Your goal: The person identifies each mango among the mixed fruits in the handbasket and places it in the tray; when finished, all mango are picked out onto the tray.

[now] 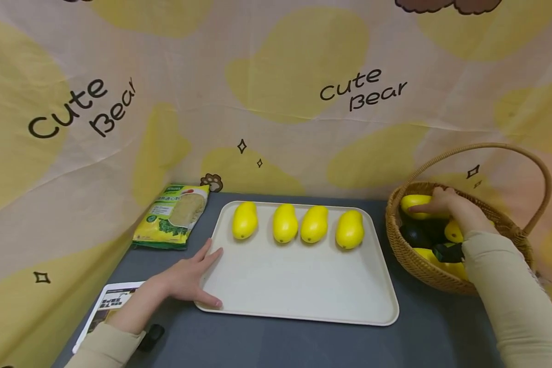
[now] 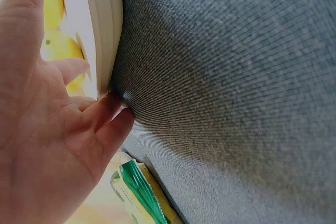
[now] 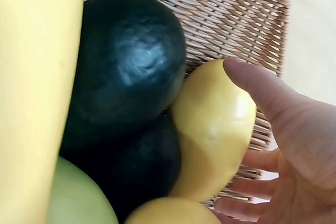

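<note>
In the head view, my left hand (image 1: 190, 276) rests with spread fingers on the left edge of a white tray (image 1: 299, 291). Its fingertips meet the tray's rim in the left wrist view. A row of several yellow mangoes (image 1: 285, 223) lies along the tray's far side. On the right, my right hand (image 1: 451, 204) reaches into a wicker basket (image 1: 407, 258). Its thumb lies on a yellow mango (image 3: 212, 129) by the basket wall, with the other fingers around the far side. Dark green, glossy fruits (image 3: 131, 61) sit beside that mango.
A yellow and green Knorr packet (image 1: 170, 217) leans at the back left. A printed sheet (image 1: 106, 306) lies under the left forearm, near a small black object (image 1: 152, 337). The basket's tall handle (image 1: 545, 189) arches over the right arm. A patterned cloth hangs behind the table.
</note>
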